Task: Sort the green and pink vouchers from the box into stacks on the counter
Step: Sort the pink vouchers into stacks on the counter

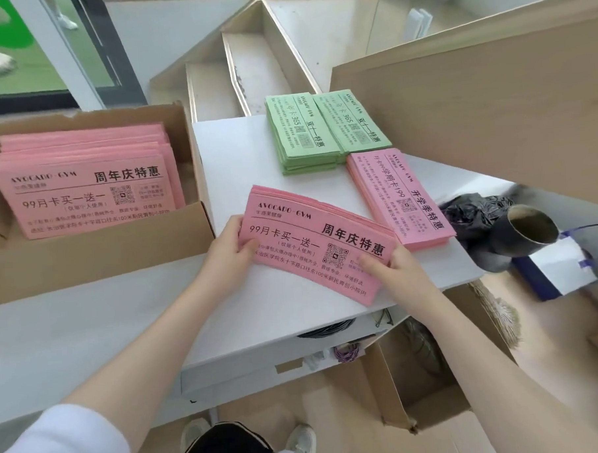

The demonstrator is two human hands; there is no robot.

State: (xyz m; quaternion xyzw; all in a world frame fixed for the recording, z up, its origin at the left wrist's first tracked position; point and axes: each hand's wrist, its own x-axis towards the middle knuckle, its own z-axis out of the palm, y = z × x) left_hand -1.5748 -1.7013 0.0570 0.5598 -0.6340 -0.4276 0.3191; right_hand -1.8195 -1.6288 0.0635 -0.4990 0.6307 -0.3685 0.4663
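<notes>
We see both hands holding one bundle of pink vouchers (317, 239) just above the white counter (233, 160), near its front edge. The left hand (228, 250) grips the bundle's left end, thumb curled onto the top sheet and fingers tucked beneath. The right hand (392, 266) grips the near right corner the same way, thumb on the printed face, the other fingers hidden below. The bundle bows slightly upward in the middle and sits at a slant, its right end nearer to us.

To the left, an open cardboard box (96, 255) rests on the counter with a thick pile of pink vouchers in the box (83, 181), the same large print on top.

Farther back on the counter lie two green stacks (324, 129) side by side, touching or nearly so. Just to the right of the held bundle lies a narrower pink stack (399, 198) with different print, its far end meeting the green stacks.

At the right edge we make out a crumpled black bag (475, 211), a dark cup (527, 230) and what seems to be a small white and blue gift bag (556, 270), though that part is blurred.
</notes>
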